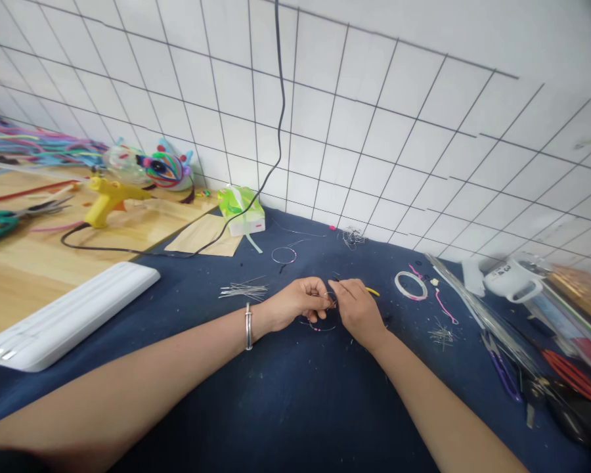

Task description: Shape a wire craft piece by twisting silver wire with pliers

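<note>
My left hand [303,303] pinches a thin wire ring [320,329] with small pink beads, its lower curve hanging below the fingers. My right hand [359,312] is closed right beside the left fingertips, at the same wire. A yellow handle [373,292] pokes out behind the right hand; the rest of that tool is hidden, and it seems to lie in the grip. Beyond the hands, a second beaded wire ring [284,255] lies on the dark blue cloth [276,407]. Left of my left hand is a pile of cut wire pieces [243,290].
At left are a white power strip [79,315], a yellow glue gun [109,200] and green scissors [0,223]. A tissue box [246,220] stands near the wall. At right lie a white coil [410,286], wire scraps [442,335], purple snips [503,368] and a white mug [512,281].
</note>
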Action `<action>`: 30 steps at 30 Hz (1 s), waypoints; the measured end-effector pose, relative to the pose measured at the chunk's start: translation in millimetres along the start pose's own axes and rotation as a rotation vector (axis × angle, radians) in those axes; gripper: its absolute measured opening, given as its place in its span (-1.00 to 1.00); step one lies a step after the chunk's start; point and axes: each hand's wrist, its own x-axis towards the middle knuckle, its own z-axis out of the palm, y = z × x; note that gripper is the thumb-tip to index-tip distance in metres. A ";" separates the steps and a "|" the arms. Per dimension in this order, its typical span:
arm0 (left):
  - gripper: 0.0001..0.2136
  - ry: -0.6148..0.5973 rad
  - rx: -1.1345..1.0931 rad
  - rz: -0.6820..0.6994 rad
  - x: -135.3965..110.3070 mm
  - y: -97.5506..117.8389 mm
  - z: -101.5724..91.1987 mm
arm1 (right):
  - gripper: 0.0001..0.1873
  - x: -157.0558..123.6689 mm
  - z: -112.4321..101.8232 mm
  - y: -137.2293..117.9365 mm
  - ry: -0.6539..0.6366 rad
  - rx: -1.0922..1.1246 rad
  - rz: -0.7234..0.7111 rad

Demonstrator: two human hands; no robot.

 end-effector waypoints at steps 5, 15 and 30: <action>-0.81 -0.004 0.013 -0.008 -0.9 -0.2 0.4 | -0.60 1.9 -0.7 -2.0 0.072 0.067 0.029; -0.78 0.161 -0.079 0.050 4.5 -6.6 -4.7 | -0.70 -0.1 -6.5 15.8 -0.029 -0.177 0.282; -0.76 0.207 -0.318 0.076 7.5 -0.2 -14.3 | -0.49 -6.6 -28.5 30.6 -0.530 -0.295 0.268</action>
